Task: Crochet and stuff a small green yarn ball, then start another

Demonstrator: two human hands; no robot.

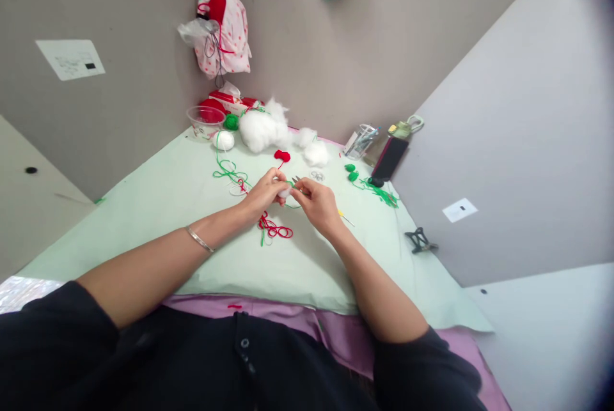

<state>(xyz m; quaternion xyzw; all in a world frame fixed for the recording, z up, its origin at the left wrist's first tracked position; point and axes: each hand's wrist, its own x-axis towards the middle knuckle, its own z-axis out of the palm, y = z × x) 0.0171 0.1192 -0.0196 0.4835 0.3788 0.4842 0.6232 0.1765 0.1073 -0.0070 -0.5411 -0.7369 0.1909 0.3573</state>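
Note:
My left hand is closed around a small white piece, which looks like knitted work or stuffing. A bit of green yarn shows at its upper edge. Against that piece, my right hand pinches something too small to make out. Metal tips, perhaps of scissors, show just behind the right fingers. Below the hands lies a tangle of red yarn. Loose green yarn trails left of them, and a small red knitted piece lies beyond.
White stuffing, a white yarn ball and a clear tub stand at the back. To the right are a clear cup, a phone against a bottle, green pieces and a black stand.

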